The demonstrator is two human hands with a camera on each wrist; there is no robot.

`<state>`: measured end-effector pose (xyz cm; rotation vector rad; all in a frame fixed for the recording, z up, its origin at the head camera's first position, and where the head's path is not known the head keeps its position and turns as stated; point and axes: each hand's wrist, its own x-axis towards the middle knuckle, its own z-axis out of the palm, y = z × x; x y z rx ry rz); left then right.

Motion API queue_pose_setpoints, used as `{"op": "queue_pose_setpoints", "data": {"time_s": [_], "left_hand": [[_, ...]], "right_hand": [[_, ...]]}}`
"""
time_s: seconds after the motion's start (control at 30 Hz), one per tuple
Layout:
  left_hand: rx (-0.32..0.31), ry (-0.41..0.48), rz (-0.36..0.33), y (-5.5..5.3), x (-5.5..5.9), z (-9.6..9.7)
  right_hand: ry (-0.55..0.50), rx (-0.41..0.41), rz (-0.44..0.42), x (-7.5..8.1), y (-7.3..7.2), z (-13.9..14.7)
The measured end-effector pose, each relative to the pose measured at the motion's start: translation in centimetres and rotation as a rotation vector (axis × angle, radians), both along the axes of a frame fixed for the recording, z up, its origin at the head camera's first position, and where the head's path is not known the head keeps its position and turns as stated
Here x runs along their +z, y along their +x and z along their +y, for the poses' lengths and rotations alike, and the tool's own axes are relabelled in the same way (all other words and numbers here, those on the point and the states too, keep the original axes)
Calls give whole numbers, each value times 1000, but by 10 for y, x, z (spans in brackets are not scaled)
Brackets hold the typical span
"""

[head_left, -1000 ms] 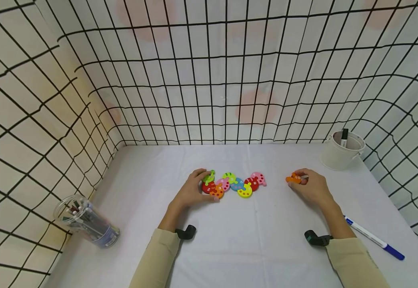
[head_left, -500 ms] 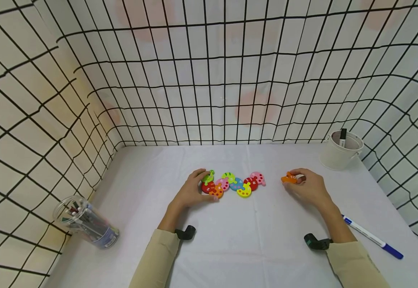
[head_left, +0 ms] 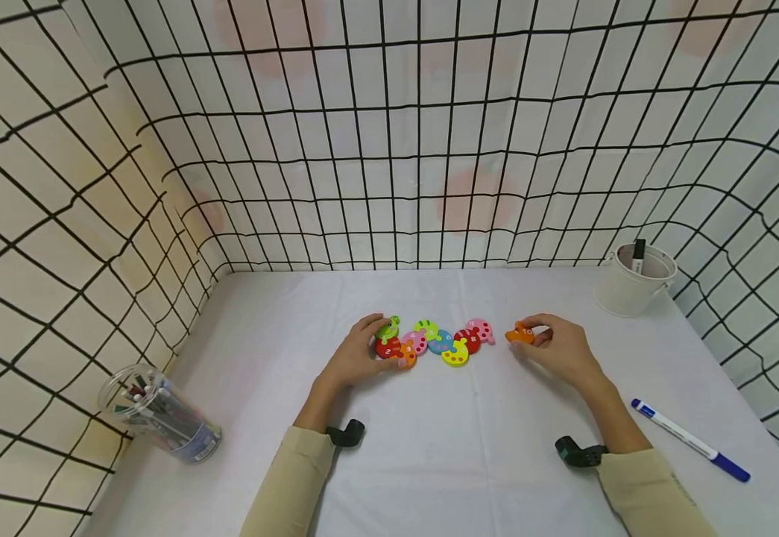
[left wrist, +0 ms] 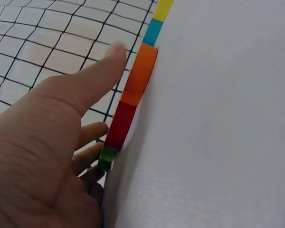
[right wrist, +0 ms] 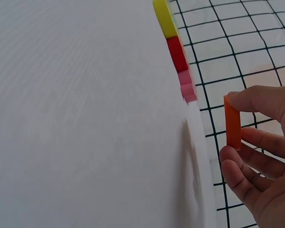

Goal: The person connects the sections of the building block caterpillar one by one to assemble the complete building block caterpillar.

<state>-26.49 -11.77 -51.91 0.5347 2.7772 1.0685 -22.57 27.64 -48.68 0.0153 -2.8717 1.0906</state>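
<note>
A chain of colourful, flat caterpillar puzzle pieces [head_left: 440, 342] lies on the white table, with a green head piece [head_left: 388, 330] at its left end and a pink piece [head_left: 479, 330] at its right. My left hand [head_left: 355, 356] rests at the left end, fingers by the green head and thumb over an orange piece [left wrist: 140, 75] of the chain. Between thumb and fingers, my right hand [head_left: 560, 349] pinches a loose orange puzzle piece [right wrist: 232, 122]. In the right wrist view it is held above the cloth, a short gap from the pink piece.
A glass jar [head_left: 194, 440] with pens leans at the left. At the back right stands a white bucket [head_left: 620, 294] holding a marker [head_left: 639, 257]. A blue-and-white marker [head_left: 687, 438] lies beside the right forearm. Black wire grid [head_left: 389, 149] encloses the table's back and sides.
My right hand has moved left with the orange piece, nearer the chain's pink end. The left thumb has shifted slightly up over the chain's orange piece; otherwise that hand stays in place.
</note>
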Motion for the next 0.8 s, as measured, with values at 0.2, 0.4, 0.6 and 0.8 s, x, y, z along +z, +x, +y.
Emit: {"op": "queue_pose_setpoints", "data": {"time_s": [0.2,0.4,0.6,0.8], "left_hand": [[-20,26,-4,-2,-1,-2],[-14,33,3,-3,-2,-3],[-16,56,15,-4,0,-3],[-5,46,-10,-3,3,-3]], "right_hand": [[8,27,15,-2,-3,-11],[4,47,14,-8,-6,-21],[14,51,12,-15,-11,-27],[4,56,7,-18,-13,-32]]}}
